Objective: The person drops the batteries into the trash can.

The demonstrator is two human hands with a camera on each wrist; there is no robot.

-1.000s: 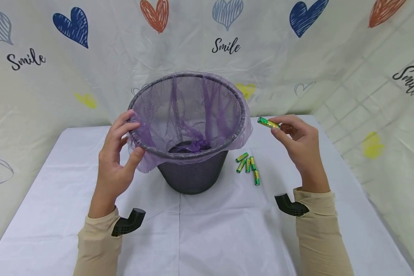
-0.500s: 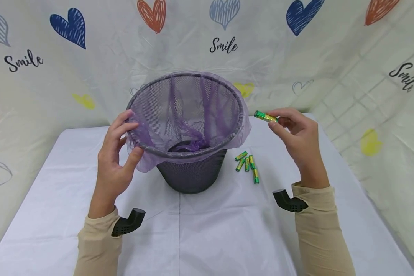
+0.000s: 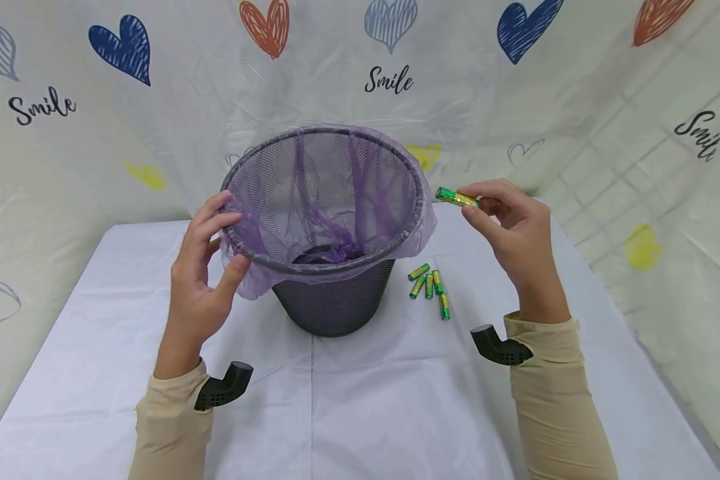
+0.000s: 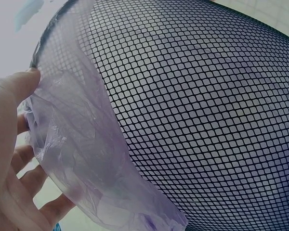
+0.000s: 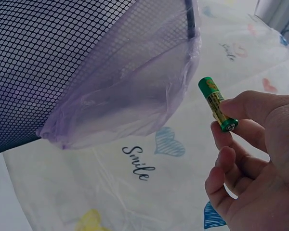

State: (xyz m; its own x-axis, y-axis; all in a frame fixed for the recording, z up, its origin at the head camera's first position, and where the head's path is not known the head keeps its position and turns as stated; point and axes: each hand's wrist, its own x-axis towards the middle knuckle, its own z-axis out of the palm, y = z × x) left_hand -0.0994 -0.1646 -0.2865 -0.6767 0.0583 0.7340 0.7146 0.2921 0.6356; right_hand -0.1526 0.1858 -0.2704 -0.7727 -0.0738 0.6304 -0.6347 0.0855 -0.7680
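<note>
A black mesh wastebasket (image 3: pixel 336 307) leans on the table, its mouth tipped toward the head camera. A thin purple bin liner (image 3: pixel 390 200) lines it and folds out over the rim. My left hand (image 3: pixel 201 287) grips the rim at its left side, thumb in front and fingers over the edge, with the liner between. In the left wrist view the liner (image 4: pixel 91 159) hangs loose beside the fingers. Between thumb and fingertips, my right hand (image 3: pixel 513 233) pinches a green and yellow battery (image 3: pixel 453 197), just right of the rim. The right wrist view shows the battery (image 5: pixel 214 103) apart from the liner.
Several more green and yellow batteries (image 3: pixel 429 285) lie in a loose cluster on the white-covered table (image 3: pixel 384 413), right of the basket. Behind stands a curtain (image 3: pixel 468 120) printed with hearts and "Smile".
My right hand has moved slightly up and left with the battery, closer to the basket's rim. The left hand keeps its hold on the rim.
</note>
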